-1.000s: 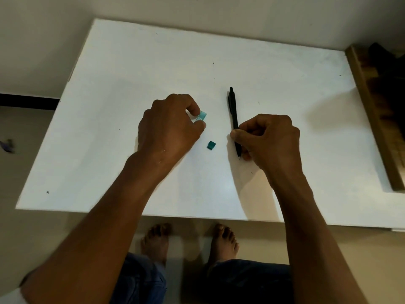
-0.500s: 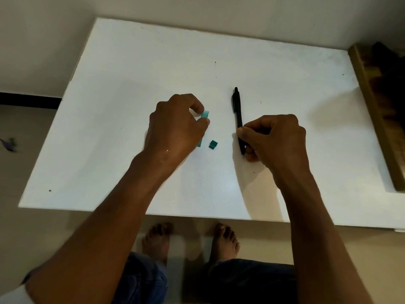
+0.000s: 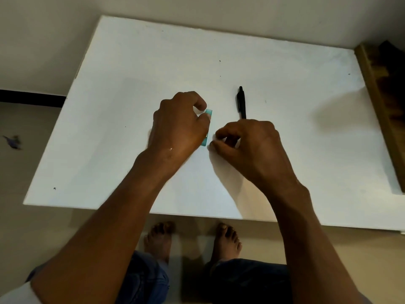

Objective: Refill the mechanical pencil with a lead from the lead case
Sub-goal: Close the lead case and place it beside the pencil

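On the white table, my left hand grips a teal see-through lead case. The case stands nearly on end, its lower end by the tabletop. My right hand is curled beside it, thumb and forefinger tips close together just right of the case's lower end. The small teal cap that lay there is hidden under those fingers. The black mechanical pencil lies on the table behind my right hand, its lower half covered by my knuckles.
A wooden shelf or frame runs along the table's right edge. My bare feet and jeans show below the near table edge. A small purple scrap lies on the floor at left.
My right hand left the pencil's tip and moved left to the spot where the teal cap lay. The left hand has tipped the lead case more upright. The pencil stays put.
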